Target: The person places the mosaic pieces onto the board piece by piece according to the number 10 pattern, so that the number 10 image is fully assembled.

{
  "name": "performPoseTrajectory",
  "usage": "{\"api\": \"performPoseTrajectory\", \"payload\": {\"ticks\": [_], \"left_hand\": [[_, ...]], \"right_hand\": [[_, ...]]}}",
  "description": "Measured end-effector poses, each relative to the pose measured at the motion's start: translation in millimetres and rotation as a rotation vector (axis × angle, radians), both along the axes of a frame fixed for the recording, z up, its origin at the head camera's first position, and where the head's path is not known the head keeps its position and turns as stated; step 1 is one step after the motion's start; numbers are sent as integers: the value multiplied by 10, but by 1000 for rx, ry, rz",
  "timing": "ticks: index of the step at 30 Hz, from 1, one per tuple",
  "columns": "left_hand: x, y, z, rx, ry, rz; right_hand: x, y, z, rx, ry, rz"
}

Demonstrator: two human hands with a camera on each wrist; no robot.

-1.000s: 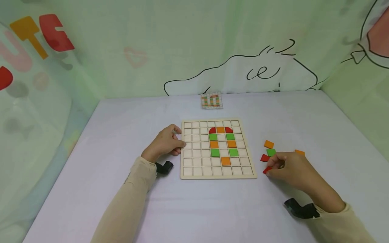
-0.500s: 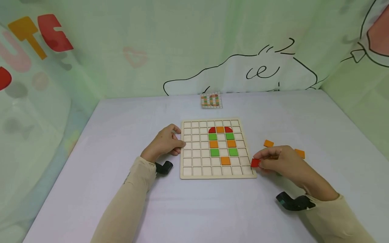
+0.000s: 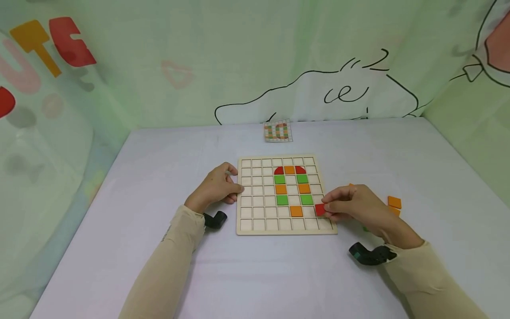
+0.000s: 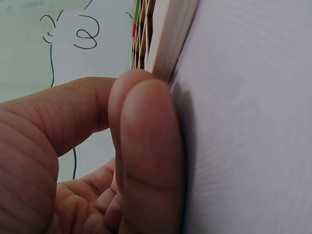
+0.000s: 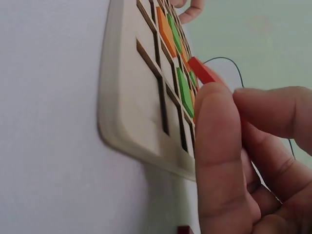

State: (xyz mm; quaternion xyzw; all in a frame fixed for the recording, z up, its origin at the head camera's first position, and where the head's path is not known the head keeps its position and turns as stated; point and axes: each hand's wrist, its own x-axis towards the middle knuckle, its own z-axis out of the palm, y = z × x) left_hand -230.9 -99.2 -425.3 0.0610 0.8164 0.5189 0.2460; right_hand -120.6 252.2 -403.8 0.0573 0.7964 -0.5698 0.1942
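Observation:
A wooden grid board lies flat, with orange, green and red pieces in its cells. At its left edge my left hand holds on, the thumb on the rim and the fingers curled beside it; in the left wrist view the fingertips meet the board's side. My right hand pinches a red piece over the right part of the board, to the right of the lowest orange piece. The right wrist view shows the red piece tilted between thumb and finger.
Orange pieces lie on the table right of my right hand, which partly hides other loose pieces. A small patterned card lies behind the board, near the curtain. Black straps with attached parts are on both wrists.
My right hand has picked up a red piece from the loose pieces and carried it left, over the board. My left hand stays at the board's edge.

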Motion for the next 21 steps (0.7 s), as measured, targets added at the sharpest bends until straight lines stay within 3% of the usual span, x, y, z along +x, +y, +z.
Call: {"api": "performPoseTrajectory", "payload": {"ticks": [8, 21], "left_hand": [[5, -5, -7, -7, 9, 0], [4, -6, 5, -5, 2, 1]], "right_hand": [[-57, -123, -23, -24, -24, -18], [-39, -206, -77, -28, 20, -31]]}}
